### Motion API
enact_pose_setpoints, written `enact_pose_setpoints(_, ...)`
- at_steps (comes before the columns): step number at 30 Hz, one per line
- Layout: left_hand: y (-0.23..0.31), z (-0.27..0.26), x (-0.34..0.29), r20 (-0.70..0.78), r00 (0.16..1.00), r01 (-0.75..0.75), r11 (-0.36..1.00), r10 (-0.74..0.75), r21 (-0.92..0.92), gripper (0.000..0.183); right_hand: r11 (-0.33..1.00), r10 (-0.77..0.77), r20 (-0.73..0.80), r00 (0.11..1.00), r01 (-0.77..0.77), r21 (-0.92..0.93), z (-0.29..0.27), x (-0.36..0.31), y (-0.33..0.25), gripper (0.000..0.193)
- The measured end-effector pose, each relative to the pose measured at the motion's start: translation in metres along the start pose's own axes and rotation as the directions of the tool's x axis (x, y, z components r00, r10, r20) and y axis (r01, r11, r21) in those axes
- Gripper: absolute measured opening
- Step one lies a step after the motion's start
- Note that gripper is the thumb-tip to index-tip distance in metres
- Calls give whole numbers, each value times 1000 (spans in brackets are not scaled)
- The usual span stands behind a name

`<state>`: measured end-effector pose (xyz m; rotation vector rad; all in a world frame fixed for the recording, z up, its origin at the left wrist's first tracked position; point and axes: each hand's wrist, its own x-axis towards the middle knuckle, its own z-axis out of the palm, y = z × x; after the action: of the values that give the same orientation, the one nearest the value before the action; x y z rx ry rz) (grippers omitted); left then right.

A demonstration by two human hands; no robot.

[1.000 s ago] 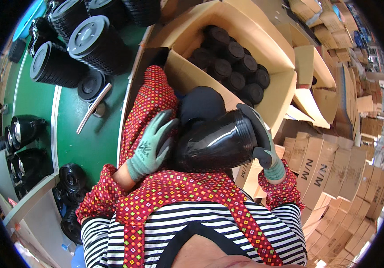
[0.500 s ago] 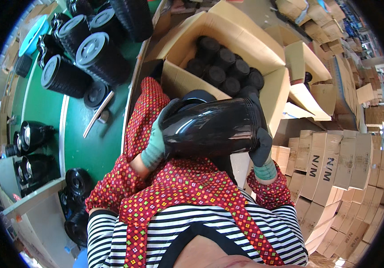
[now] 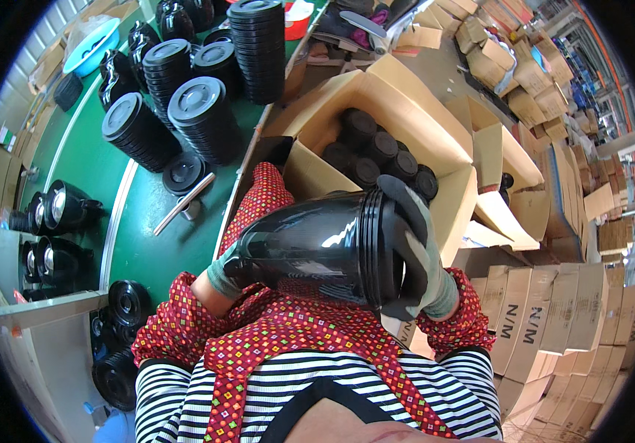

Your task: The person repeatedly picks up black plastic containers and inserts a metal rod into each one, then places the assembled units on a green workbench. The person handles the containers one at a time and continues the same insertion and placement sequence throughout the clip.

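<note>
A glossy black jug body (image 3: 299, 244) lies on its side across my lap, its ringed end toward the right. My right hand (image 3: 419, 255), in a grey and green glove, wraps round that ringed end with its fingers over the rim. At the narrower end my left hand (image 3: 223, 272) supports the jug; its fingers are hidden behind and under it, and only the green glove cuff shows. Just beyond the jug stands an open cardboard box (image 3: 459, 196) with several black cylindrical pieces (image 3: 384, 146) in it.
To the left, a green worktable (image 3: 140, 229) carries stacks of black lids (image 3: 198, 100), a loose lid with a pale stick (image 3: 184, 204), and black jugs (image 3: 66, 207). A blue basin (image 3: 92, 46) sits farther back. Cartons (image 3: 528, 317) are piled on the right.
The jug has turned so its ringed end faces more toward me, and it has shifted left. My right hand has moved over that end. The view has tilted up slightly.
</note>
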<state>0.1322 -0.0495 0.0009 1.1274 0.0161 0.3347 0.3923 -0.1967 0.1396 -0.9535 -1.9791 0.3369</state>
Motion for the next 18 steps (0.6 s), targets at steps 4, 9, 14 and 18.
enact_pose_setpoints(4,11,5,1,39,998,-54,998,53,23,58,997,-71,75,995,74,-38,-1,13,-2,97)
enact_pose_setpoints(9,17,15,-16,-384,856,-312,938,346,151,52,988,113,-117,987,-99,117,18,-2,10,96)
enact_pose_setpoints(14,87,24,-25,-15,745,-39,66,667,997,62,192,819,162,551,-529,827,42,-6,31,62)
enact_pose_setpoints(18,73,25,-36,-498,678,-80,728,541,681,76,-37,751,458,476,-662,749,22,-1,37,92)
